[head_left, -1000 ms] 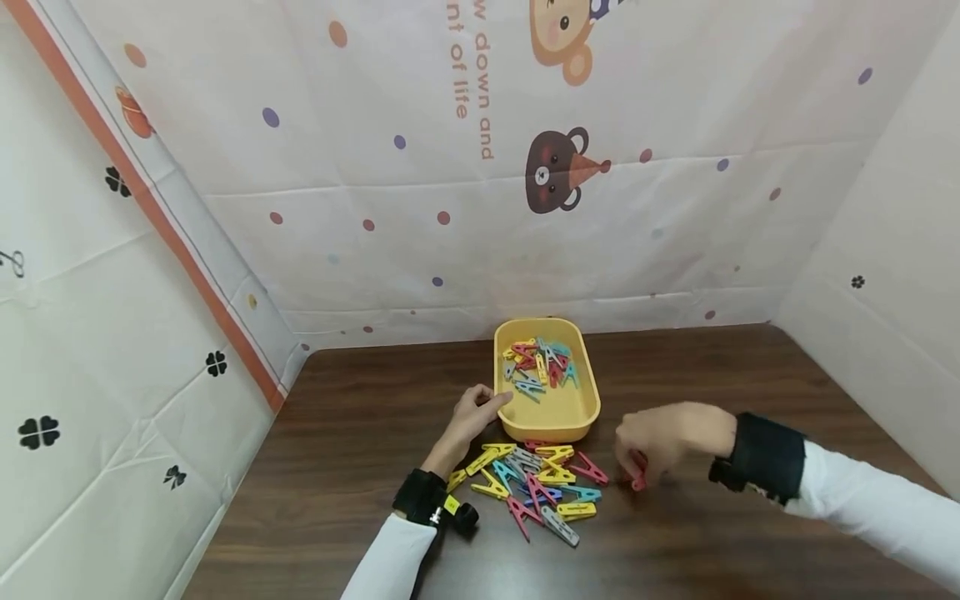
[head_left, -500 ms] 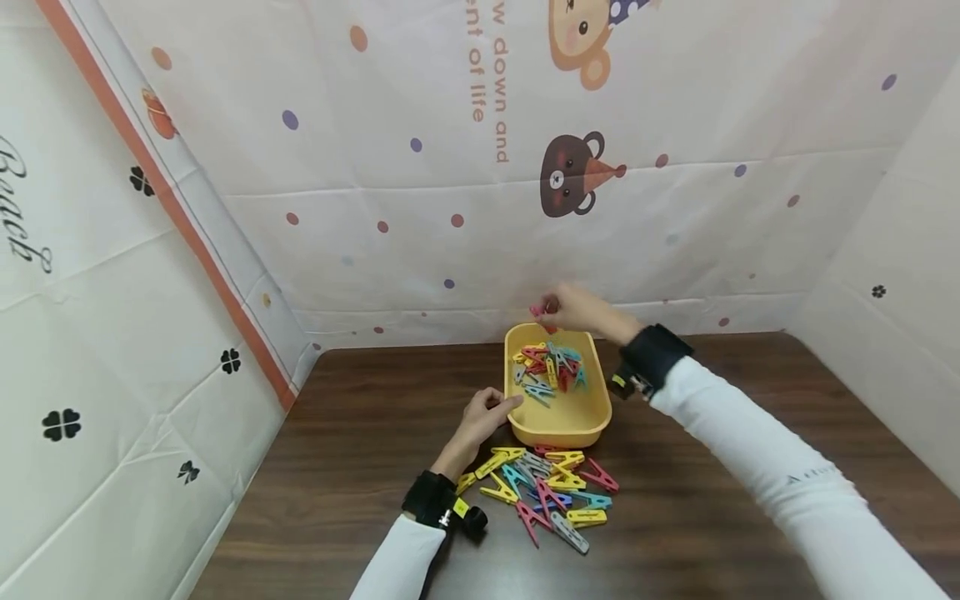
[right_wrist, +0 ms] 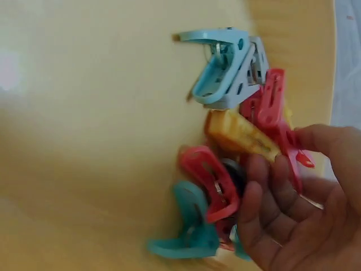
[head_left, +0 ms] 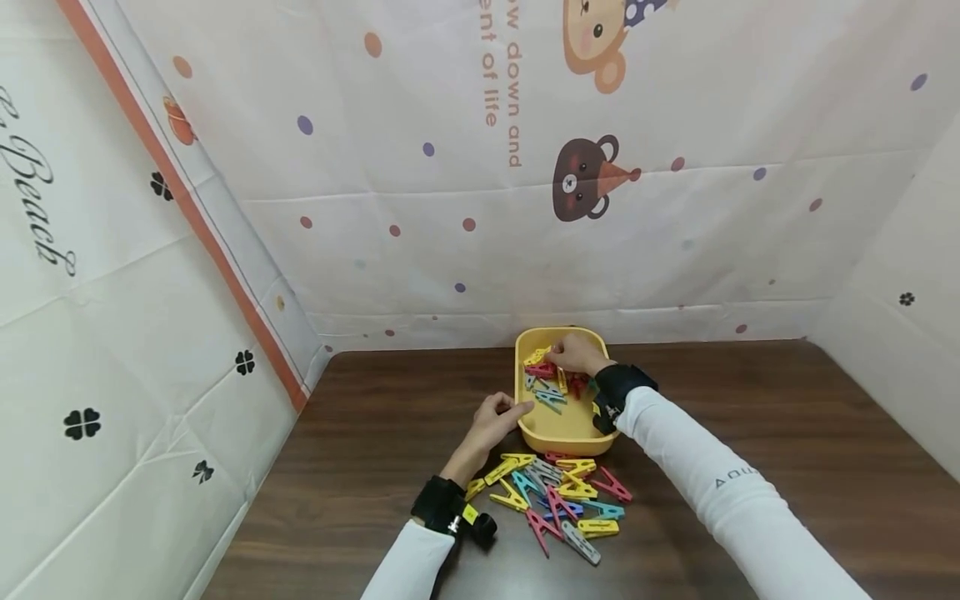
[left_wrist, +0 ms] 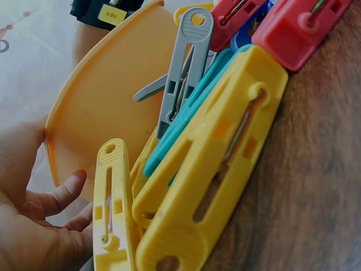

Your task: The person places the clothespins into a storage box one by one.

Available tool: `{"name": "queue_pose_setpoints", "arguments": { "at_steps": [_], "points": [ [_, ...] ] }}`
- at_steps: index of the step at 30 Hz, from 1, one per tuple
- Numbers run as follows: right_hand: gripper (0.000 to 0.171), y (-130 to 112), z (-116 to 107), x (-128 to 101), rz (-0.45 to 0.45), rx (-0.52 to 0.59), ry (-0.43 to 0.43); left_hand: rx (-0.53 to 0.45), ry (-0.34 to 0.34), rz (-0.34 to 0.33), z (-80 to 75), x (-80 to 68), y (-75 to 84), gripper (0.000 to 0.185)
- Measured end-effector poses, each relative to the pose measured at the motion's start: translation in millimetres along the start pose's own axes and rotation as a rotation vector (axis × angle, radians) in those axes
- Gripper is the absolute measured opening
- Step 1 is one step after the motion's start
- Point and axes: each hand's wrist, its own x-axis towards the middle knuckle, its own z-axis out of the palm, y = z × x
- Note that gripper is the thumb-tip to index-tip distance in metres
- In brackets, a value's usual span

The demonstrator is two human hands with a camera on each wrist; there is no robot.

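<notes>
A yellow plastic tray holds a heap of red, yellow, teal and grey clothespins. My left hand pinches its left rim, thumb on top and fingers outside the wall. Inside the tray, at the far part of the heap, is my right hand. In the right wrist view it holds a red clothespin between thumb and fingers. Teal clothespins and a yellow clothespin lie close by. In front of the tray spreads a loose pile of clothespins; a yellow clothespin looms large in the left wrist view.
The dark wooden table carries tray and pile, the tray near its back edge. Behind it rises a white printed cloth; similar cloth flanks both sides. A black band with a small device circles each wrist.
My right hand has carried a red clothespin from the table right of the pile, up over the tray's far end, then down into the tray. My left hand stays on the rim.
</notes>
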Motion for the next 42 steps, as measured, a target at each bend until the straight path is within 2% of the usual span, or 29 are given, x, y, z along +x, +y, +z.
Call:
{"name": "queue_pose_setpoints", "arguments": {
  "at_steps": [6,8,12,16,19,21,23,26,28,31,33,35,39,42],
  "points": [
    [0.041,1.5,2.1,-0.9,0.043,-0.046,-0.016,-0.001,-0.002,0.008,1.5,-1.4,2.0,0.042],
    [0.038,-5.6,-3.6,-4.6,0.072,-0.069,-0.037,0.002,-0.007,0.008,1.4,-1.7,2.8,0.042],
    [0.035,-29.4,-25.9,-19.7,0.065,-0.124,-0.049,0.003,-0.008,0.002,1.0,-1.7,3.4,0.041],
    [0.034,-49.5,-54.2,-47.8,-0.068,-0.19,-0.006,0.006,-0.012,-0.001,3.7,-0.6,2.3,0.044],
    [0.027,-60.0,-71.6,-80.4,-0.204,-0.272,0.022,0.007,-0.016,0.006,5.1,1.3,1.8,0.045],
    [0.022,-62.7,-75.7,-106.0,-0.25,-0.313,0.017,0.005,-0.02,0.007,5.2,2.0,1.7,0.045],
    [0.019,-60.7,-71.0,-132.0,-0.28,-0.338,-0.002,0.008,-0.019,0.006,4.7,2.2,1.3,0.045],
    [0.018,-48.4,-49.8,-165.8,-0.33,-0.376,-0.057,0.008,-0.01,0.005,3.0,1.9,0.7,0.046],
    [0.027,-38.9,-32.8,-185.0,-0.399,-0.421,-0.074,0.011,-0.003,0.001,1.7,1.6,0.2,0.047],
    [0.044,-29.0,-13.6,-206.1,-0.497,-0.462,-0.04,0.016,0.001,-0.003,0.2,1.9,-0.6,0.049],
    [0.045,-26.2,-6.2,-214.7,-0.542,-0.462,0.019,0.022,0.003,-0.007,-0.2,1.9,-0.1,0.05],
    [0.038,-24.4,-1.6,-218.9,-0.557,-0.448,0.042,0.023,0.007,-0.006,-0.2,2.2,1.1,0.049],
    [0.022,-19.5,4.9,-221.5,-0.532,-0.472,-0.031,0.025,0.014,-0.01,1.0,1.8,4.2,0.045],
    [0.021,-12.4,9.7,-223.0,-0.493,-0.508,-0.101,0.037,0.012,-0.021,3.0,1.1,3.3,0.046]
  ]
}}
